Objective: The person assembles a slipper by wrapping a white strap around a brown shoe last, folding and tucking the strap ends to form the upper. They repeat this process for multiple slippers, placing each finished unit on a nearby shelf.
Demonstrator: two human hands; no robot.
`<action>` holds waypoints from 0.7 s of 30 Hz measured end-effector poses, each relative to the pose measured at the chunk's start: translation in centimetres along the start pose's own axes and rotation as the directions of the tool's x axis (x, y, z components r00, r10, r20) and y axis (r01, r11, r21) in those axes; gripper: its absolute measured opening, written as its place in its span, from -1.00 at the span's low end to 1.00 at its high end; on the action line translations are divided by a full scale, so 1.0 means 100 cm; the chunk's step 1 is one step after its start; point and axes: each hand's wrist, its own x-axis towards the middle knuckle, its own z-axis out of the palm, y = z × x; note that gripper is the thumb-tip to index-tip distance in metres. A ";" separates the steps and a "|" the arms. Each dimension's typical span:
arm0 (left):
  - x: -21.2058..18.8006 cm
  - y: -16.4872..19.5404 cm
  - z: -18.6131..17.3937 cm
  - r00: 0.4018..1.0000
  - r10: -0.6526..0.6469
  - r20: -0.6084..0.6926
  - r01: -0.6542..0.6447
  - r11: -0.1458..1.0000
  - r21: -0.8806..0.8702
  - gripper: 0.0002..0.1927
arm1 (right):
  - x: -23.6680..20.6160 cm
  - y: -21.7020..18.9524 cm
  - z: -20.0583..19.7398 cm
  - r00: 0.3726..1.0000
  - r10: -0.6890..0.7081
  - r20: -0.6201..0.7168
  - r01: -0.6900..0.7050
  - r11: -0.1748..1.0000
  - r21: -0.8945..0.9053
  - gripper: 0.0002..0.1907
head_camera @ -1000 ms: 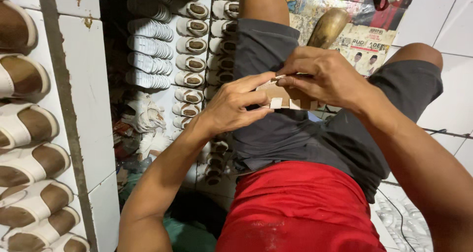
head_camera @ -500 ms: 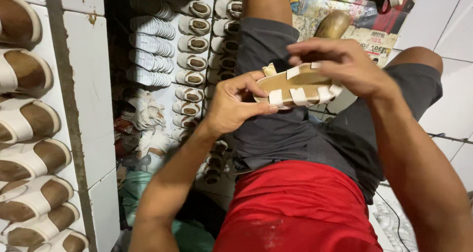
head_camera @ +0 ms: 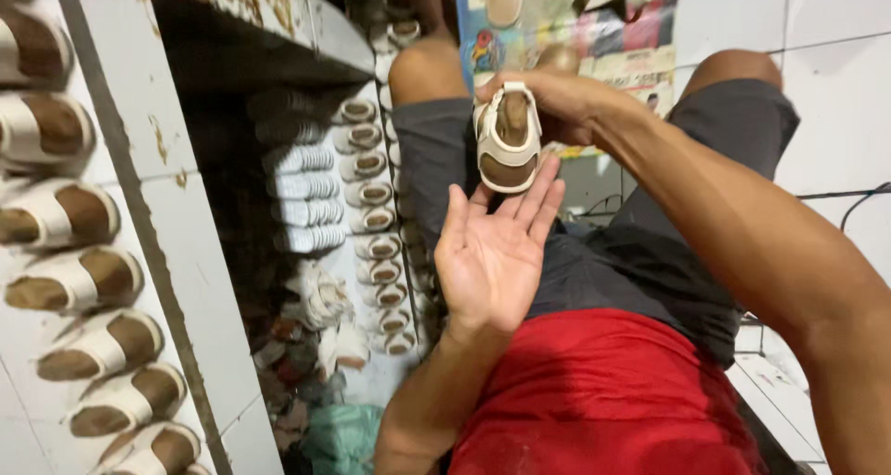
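Right hand [head_camera: 557,104] grips a small cream sandal [head_camera: 507,137]; left hand [head_camera: 492,252] lies flat, fingers [head_camera: 538,201] spread beneath it. Sandal rows [head_camera: 367,196] crowd nine o'clock, more on the shelf [head_camera: 139,159].

The left hand [head_camera: 497,252] no longer grips the small sandal [head_camera: 507,139] and now lies open, palm up, beneath it, while the right hand [head_camera: 557,104] alone holds it, turned footbed-up.

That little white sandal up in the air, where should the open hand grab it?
Probably the heel end of the small sandal, coming from below. It hangs heel-down just above the open left hand, while the right hand already covers its upper end from behind.
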 end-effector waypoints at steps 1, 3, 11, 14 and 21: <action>0.003 -0.003 0.004 1.000 -0.006 -0.002 0.006 1.000 0.017 -0.37 | -0.003 -0.001 0.000 1.000 0.007 -0.011 -0.007 1.000 0.017 -0.66; 0.005 -0.008 0.009 1.000 -0.011 -0.013 0.012 0.999 0.048 -0.41 | -0.010 -0.003 -0.002 1.000 0.026 -0.005 -0.026 0.998 0.056 -0.66; 0.003 -0.015 0.013 0.998 -0.063 0.008 0.062 0.997 0.041 -0.40 | -0.039 -0.013 -0.015 0.979 -0.176 -0.099 0.163 0.979 -0.124 -0.60; 0.000 -0.017 0.008 0.997 -0.077 -0.001 0.076 0.995 0.058 -0.41 | -0.053 -0.016 -0.012 0.933 -0.326 -0.151 0.263 0.906 -0.331 -0.58; 0.005 -0.024 -0.023 0.993 -0.095 -0.066 0.100 0.991 0.086 -0.48 | -0.097 -0.021 0.010 0.825 -0.554 -0.114 0.330 0.635 -0.698 -0.43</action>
